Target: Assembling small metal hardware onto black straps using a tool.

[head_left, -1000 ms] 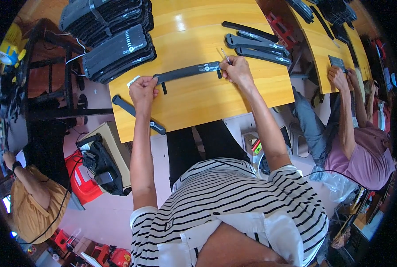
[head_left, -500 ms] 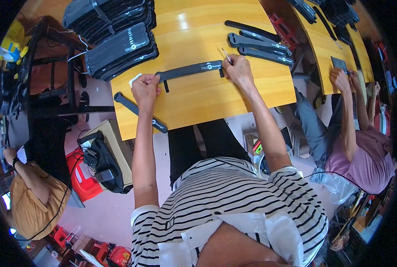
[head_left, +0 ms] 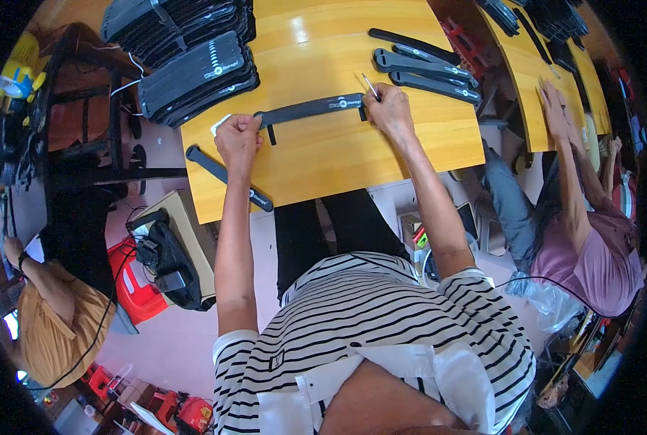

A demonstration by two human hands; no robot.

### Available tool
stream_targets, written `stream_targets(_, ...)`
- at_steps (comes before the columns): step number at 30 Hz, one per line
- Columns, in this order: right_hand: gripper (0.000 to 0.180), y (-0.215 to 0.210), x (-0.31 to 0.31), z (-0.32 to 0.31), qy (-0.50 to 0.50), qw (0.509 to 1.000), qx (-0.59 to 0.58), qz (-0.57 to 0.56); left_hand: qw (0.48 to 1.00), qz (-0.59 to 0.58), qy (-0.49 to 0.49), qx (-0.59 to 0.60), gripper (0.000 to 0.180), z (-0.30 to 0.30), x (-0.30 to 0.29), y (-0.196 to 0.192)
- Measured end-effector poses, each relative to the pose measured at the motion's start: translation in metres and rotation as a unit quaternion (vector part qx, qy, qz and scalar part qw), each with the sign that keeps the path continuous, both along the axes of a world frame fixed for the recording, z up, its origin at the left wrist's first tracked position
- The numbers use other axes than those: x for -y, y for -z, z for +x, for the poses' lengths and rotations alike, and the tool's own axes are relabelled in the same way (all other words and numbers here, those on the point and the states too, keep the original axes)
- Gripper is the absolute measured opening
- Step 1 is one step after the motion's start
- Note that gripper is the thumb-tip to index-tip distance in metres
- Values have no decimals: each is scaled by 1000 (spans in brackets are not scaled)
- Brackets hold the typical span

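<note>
A long black strap (head_left: 312, 110) lies flat across the yellow wooden table (head_left: 352, 156). My left hand (head_left: 239, 138) grips its left end, next to a small white tag. My right hand (head_left: 389, 106) presses on the strap's right end and holds a thin pen-like tool (head_left: 370, 85) pointing up and away. Both forearms reach up from my striped shirt.
Stacks of black straps (head_left: 196, 69) fill the table's far left; several loose straps (head_left: 425, 69) lie at the far right. One strap (head_left: 225, 176) hangs over the left table edge. A person in a pink shirt (head_left: 599, 254) works at the neighbouring table; another person (head_left: 48, 326) sits lower left.
The strap and both hands sit slightly further up and right in view; my grip on each end is the same.
</note>
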State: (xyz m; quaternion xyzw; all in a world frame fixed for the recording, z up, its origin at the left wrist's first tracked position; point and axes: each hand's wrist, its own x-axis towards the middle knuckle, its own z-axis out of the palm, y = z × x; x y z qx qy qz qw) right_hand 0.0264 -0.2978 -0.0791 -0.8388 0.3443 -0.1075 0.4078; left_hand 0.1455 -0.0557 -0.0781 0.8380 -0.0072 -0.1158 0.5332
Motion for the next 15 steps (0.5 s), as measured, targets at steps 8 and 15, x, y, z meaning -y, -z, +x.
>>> stream_targets(8,20,1,1,1,-8,1000,5,-8,1000,23,-11,7,12,-3,3,-6)
stream_targets(15,17,1,-1,2,-7,1000,-10,-24,996,83,-11,34,13,-4,6,-10)
